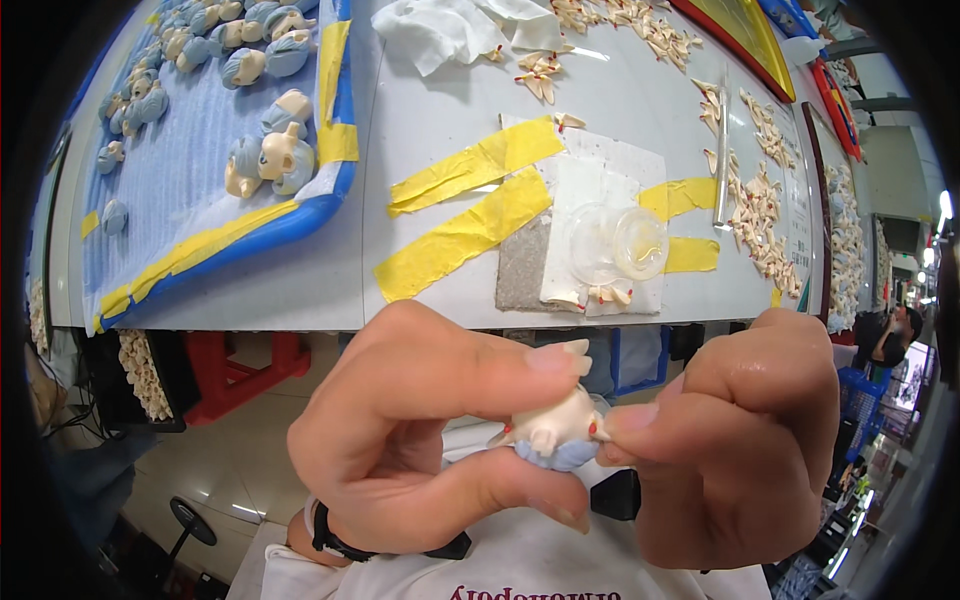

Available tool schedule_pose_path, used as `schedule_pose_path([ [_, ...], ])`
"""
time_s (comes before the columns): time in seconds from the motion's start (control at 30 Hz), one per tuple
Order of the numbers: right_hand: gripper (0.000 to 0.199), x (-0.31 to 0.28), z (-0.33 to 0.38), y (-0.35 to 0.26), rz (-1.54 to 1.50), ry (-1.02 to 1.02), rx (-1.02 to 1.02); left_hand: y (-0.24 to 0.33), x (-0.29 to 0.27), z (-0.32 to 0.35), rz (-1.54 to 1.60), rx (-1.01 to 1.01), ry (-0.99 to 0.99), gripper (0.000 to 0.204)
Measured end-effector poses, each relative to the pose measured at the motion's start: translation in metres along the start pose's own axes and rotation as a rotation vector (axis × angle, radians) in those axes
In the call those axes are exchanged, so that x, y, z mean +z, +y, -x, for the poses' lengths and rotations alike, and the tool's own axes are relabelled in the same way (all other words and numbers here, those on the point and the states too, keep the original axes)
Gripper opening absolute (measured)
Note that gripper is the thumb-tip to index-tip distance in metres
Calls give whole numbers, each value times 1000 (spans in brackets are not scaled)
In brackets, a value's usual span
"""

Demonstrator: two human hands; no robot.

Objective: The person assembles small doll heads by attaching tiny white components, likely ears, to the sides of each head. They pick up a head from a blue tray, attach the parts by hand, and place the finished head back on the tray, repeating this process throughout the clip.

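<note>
Close in front of me, my left hand (400,410) grips a small doll head (560,422) between thumb and fingers. The head is skin-coloured with pale blue hair along its lower side, and a pale nub faces me. A small red spot shows at each side of it. At its right side, my right hand (735,445) pinches a tiny pale pointed ear (598,425) between thumb and forefinger; the ear touches the head. The other fingers of the right hand are curled in.
A blue-rimmed tray (345,185) at the left holds several blue-haired doll heads (288,160). A clear plastic cup (640,245) stands on a white board (570,215) fixed by yellow tape (470,225). Loose pointed ears (765,215) lie at the right; a white cloth (440,35) lies far back.
</note>
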State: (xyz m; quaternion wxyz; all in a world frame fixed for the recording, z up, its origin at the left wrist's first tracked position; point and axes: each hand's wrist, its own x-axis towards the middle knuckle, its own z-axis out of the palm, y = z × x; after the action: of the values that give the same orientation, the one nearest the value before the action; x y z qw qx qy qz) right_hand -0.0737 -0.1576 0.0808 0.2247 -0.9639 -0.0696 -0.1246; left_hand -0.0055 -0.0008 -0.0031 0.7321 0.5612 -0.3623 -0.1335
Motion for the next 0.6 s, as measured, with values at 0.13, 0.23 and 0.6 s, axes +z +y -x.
schedule_pose_path([
  [0.13,21,3,4,2,-32,37,-28,2,4,3,7,-17,49,40],
  [0.23,25,2,6,5,-66,30,-39,2,5,2,14,-13,58,40],
  [0.6,52,-8,11,13,-677,-177,293,10,25,-10,-587,311,-92,39],
])
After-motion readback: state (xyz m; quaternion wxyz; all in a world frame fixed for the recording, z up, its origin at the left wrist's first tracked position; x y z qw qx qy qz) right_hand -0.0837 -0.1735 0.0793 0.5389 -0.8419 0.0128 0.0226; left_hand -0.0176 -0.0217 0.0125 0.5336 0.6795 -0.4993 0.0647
